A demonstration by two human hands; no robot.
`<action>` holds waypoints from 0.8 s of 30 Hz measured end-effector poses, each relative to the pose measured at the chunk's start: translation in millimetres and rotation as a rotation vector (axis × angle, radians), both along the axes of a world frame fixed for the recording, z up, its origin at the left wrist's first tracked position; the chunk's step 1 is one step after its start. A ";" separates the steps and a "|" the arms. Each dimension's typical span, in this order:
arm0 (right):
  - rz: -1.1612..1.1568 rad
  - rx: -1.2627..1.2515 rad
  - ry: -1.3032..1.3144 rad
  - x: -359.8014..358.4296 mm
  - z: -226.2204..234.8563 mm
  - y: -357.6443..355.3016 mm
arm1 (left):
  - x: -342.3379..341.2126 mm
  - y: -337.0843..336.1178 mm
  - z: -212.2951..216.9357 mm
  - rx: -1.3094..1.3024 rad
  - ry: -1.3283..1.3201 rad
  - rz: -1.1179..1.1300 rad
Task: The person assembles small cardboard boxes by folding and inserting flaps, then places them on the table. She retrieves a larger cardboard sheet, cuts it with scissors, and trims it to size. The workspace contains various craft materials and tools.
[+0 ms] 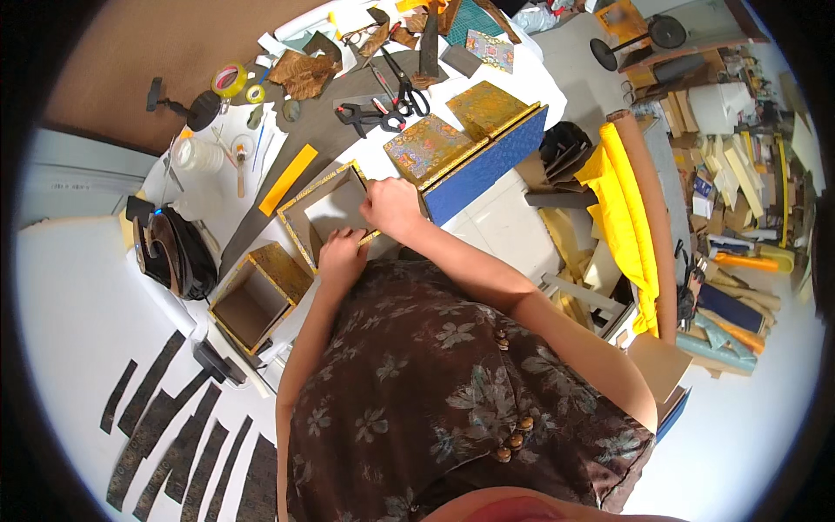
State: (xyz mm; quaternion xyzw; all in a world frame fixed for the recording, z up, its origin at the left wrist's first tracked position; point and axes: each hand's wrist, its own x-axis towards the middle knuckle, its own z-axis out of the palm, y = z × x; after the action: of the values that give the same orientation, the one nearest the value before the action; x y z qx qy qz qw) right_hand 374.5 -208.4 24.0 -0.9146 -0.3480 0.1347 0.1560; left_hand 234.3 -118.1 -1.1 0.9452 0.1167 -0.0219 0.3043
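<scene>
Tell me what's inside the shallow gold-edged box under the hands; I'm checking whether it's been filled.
The shallow box shows only a bare grey-brown floor. The left hand and right hand rest on its near edge, so that corner strip is covered.

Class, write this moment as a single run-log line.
left hand: pressing near edge of shallow gold-trimmed box | right hand: gripping its right edge | nearby: open box, scissors

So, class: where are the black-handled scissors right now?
In the head view, the scissors lie at the table's far side, just beyond the patterned boxes, right of the black clamp.
</scene>
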 end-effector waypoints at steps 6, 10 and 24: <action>-0.066 0.005 0.039 2.2 -9.4 6.6 | -3.1 2.9 -4.0 0.000 -0.012 -0.023; -0.213 0.121 0.199 7.0 -28.1 1.8 | -2.9 2.1 0.1 0.016 0.070 -0.015; -0.057 -0.280 0.102 11.9 -13.5 24.3 | -8.0 -1.1 -10.8 0.022 0.088 0.017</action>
State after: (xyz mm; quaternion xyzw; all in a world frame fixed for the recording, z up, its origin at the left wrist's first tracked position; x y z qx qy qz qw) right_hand 386.5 -184.1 10.5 -0.9289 -0.2911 0.2238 0.0485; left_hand 226.3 -119.2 -11.9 0.9455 0.1382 -0.0596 0.2888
